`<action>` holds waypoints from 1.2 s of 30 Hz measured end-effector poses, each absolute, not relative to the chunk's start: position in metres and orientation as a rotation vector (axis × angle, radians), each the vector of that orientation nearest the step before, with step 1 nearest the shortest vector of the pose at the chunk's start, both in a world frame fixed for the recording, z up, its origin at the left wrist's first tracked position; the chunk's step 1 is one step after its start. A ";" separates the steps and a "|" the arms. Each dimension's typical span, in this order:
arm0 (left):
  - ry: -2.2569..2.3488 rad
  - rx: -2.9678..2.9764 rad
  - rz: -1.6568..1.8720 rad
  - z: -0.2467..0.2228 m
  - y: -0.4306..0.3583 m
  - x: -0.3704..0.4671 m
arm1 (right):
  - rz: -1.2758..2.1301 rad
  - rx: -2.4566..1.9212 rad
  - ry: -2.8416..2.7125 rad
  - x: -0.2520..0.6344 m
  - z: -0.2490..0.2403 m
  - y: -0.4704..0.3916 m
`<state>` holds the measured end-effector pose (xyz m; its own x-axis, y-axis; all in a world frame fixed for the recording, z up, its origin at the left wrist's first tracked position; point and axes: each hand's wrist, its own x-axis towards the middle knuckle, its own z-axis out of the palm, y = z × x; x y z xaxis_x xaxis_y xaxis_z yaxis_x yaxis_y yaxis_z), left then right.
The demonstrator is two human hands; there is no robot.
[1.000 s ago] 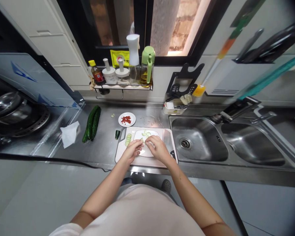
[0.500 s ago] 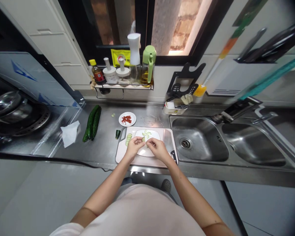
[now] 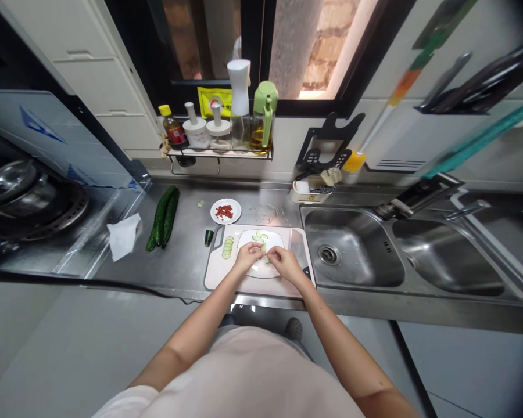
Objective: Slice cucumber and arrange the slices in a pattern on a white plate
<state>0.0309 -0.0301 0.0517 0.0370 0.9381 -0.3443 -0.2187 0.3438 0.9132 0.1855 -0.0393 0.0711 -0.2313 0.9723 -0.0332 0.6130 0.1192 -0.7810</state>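
Note:
Over a white plate [image 3: 278, 268] on the cutting board [image 3: 213, 278], my two hands meet with fingertips close together. My left hand [image 3: 248, 255] is closed in a pinch at a pale green cucumber slice [image 3: 264, 248]. My right hand [image 3: 285, 263] pinches at the slices from the other side; the fingers partly hide them. Several curved cucumber slices [image 3: 260, 235] lie toward the plate's far side. Left of the plate, a row of overlapping cucumber rounds [image 3: 228, 248] rests on the board. A knife [image 3: 307, 271] with a black handle lies along the board's right side, partly hidden.
Behind the board stands a small plate of red bits [image 3: 225, 211]. A cucumber end [image 3: 208, 237], whole cucumbers [image 3: 163, 217] and a white paper sheet [image 3: 124, 237] lie leftward. The double sink [image 3: 353, 247] is right; a condiment rack [image 3: 220, 153] hangs behind.
Both hands have shifted slightly to the right over the plate, uncovering more of the row of rounds. The slice at my left fingertips moved right with them.

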 end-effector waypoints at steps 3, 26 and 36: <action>1.192 0.793 1.023 0.043 -0.027 0.035 | 0.908 -1.543 -1.960 0.190 0.067 -0.038; 1.641 1.491 0.510 0.012 0.007 0.061 | 0.501 -2.042 -2.329 0.200 0.045 -0.034; 1.663 1.905 0.377 0.025 -0.005 0.058 | 0.365 -2.061 -2.430 0.198 0.047 -0.047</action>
<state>0.0584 -0.0052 0.0250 0.1842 0.9701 -0.1580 0.8073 -0.0576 0.5874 0.1976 -0.0469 0.0471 -0.1728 0.9653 -0.1960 0.9802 0.1490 -0.1302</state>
